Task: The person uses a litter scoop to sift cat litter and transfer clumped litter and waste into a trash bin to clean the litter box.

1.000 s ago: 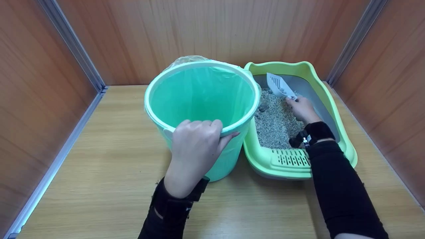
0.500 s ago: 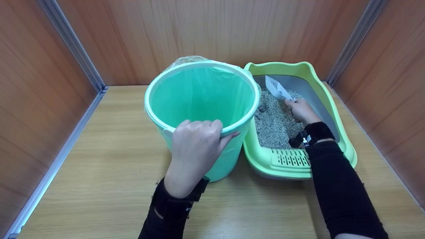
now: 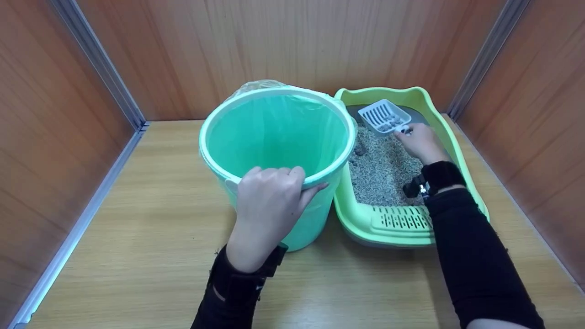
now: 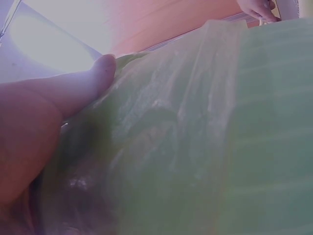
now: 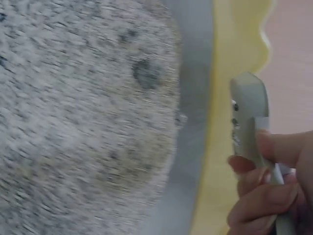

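Observation:
My left hand [image 3: 270,201] grips the near rim of a green trash bin [image 3: 315,205], its thumb along the outside. A clear plastic liner [image 4: 171,112] folds over that rim in the left wrist view. In my right hand [image 3: 422,142] is the handle of a slotted litter scoop [image 3: 378,112], held above the far part of a green litter box [image 3: 361,224]. Small grey clumps lie in the scoop, and bits poke through its slots in the right wrist view. Grey litter [image 3: 384,169] covers the box floor, with a darker clump [image 5: 146,73] on it.
Wooden panels close in the back [image 3: 292,41] and both sides, with metal strips at the corners. Bin and box stand side by side on a wooden surface [image 3: 155,219]. Bunched liner [image 3: 263,84] sticks out behind the bin.
The scoop has turned from tilted on edge to flatter, so its slotted face shows. My right hand has shifted slightly up and right. The left hand keeps its grip on the bin rim.

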A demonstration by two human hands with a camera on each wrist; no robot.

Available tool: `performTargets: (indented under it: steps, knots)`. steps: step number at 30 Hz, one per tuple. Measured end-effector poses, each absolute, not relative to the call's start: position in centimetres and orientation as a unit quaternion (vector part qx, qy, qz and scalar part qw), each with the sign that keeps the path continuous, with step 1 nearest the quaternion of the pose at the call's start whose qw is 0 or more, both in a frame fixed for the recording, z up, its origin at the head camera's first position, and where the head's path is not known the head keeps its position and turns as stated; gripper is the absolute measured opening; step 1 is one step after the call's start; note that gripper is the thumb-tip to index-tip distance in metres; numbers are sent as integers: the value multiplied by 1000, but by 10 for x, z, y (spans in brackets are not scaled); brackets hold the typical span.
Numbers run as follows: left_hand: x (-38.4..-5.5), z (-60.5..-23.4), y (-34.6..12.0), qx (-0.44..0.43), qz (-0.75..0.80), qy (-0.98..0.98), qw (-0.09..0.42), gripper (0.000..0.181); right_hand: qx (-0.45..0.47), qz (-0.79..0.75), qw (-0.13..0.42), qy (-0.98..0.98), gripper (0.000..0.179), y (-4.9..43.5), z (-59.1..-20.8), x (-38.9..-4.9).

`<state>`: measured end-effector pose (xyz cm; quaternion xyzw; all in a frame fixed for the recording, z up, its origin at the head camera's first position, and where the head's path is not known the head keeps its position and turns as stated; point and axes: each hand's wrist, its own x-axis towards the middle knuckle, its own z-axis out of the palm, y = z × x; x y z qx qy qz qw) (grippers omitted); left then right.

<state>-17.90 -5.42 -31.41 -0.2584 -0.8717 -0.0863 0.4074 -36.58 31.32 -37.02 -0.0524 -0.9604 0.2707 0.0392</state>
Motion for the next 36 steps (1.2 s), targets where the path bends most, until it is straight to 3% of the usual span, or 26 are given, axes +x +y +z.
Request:
performTargets:
  steps: [6,11,19,28,36]
  knots:
    - [-182,-314,-55,-258,-82,-873,407,62,-34,267,9,-963,42,317,-349,-368]
    - [-183,-315,-54,-255,-84,-874,406,62,-39,255,-6,-966,47,320,-329,-364]
    - [-183,-313,-51,-257,-85,-876,399,62,-13,215,12,-976,54,316,-282,-349]
    - [-185,-314,-48,-261,-89,-871,406,64,48,170,57,-983,47,274,-224,-314]
    - [-185,-313,-50,-262,-90,-873,402,62,115,180,67,-975,49,234,-201,-279]
